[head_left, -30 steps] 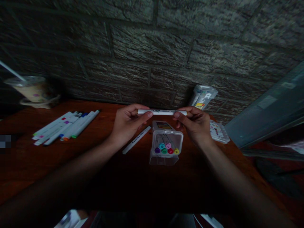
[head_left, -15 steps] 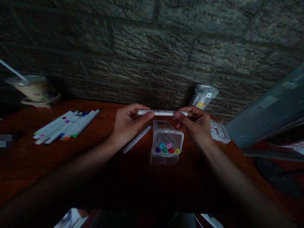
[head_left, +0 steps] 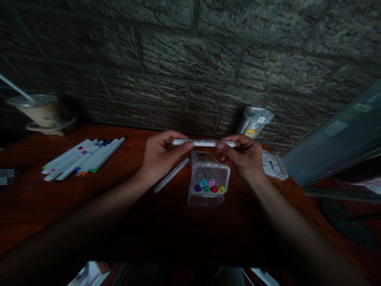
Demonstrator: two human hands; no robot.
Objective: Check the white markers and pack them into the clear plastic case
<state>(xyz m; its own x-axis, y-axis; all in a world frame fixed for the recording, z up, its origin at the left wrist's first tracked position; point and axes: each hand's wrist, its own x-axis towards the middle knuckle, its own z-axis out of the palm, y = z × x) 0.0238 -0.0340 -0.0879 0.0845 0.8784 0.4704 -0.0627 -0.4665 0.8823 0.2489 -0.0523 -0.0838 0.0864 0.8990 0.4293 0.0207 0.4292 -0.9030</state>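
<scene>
A white marker lies level between my two hands, above the table. My left hand pinches its left end between thumb and fingers, and my right hand grips its right end the same way. Just below it sits a clear plastic marker case, its open end towards me. Inside are several markers with coloured caps in purple, teal, green, pink, red and yellow. Another white marker rests on the table, left of the case and near my left wrist.
Several white markers lie in a pile at the left. Behind them stands a drink cup with a straw. A second clear case stands against the stone wall. A flat clear case lies at the table's right edge.
My right hand has shifted very slightly to the left along the marker. Otherwise the hands, the marker and the case look the same.
</scene>
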